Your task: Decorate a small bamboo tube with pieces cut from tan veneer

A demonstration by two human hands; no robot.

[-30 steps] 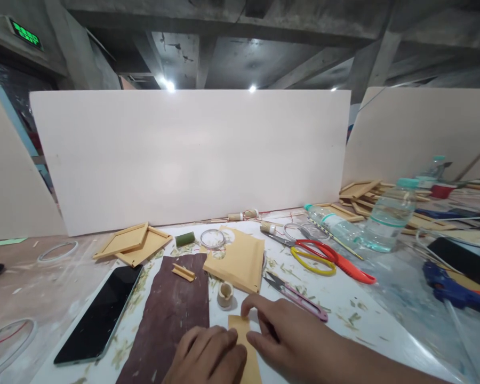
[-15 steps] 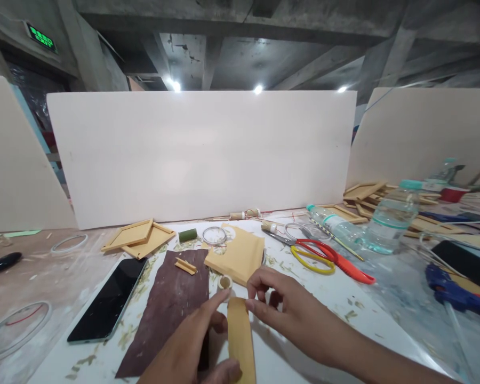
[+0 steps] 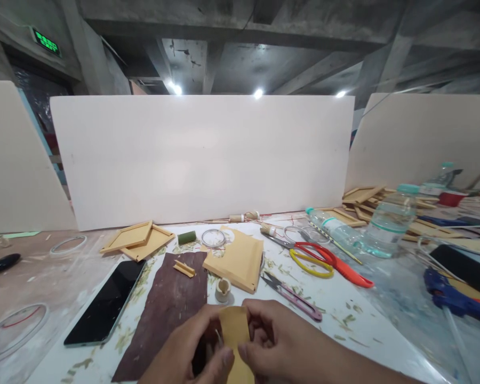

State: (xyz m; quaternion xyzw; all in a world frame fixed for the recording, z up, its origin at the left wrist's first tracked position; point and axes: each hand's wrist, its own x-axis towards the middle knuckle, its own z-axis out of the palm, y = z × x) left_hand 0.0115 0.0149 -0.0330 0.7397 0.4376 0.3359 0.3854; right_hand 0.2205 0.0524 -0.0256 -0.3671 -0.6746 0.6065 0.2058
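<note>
Between my two hands a tan paper strip (image 3: 237, 333) stands up at the bottom centre. My left hand (image 3: 196, 346) pinches its left edge, and a small thin light piece shows by those fingers. My right hand (image 3: 276, 338) has its thumb and curled fingers on the strip's right edge. Just beyond the hands sits a small pale round cup-like piece (image 3: 223, 289). Behind it lies a tan sheet (image 3: 238, 258) with a cut-out edge. Small pink-handled snips (image 3: 294, 298) rest to the right, and a dark brown sheet (image 3: 168, 309) is at the left.
A phone (image 3: 106, 301) lies left. Red and yellow scissors (image 3: 316, 258), water bottles (image 3: 392, 221) and a blue glue gun (image 3: 456, 296) are to the right. A green roll (image 3: 186, 237) and wooden frames (image 3: 128, 237) sit farther back, before a white upright board (image 3: 204, 160).
My right hand has come down and closed on the strip, uncovering the pink snips and the round piece. My left hand has moved in around the strip's left edge.
</note>
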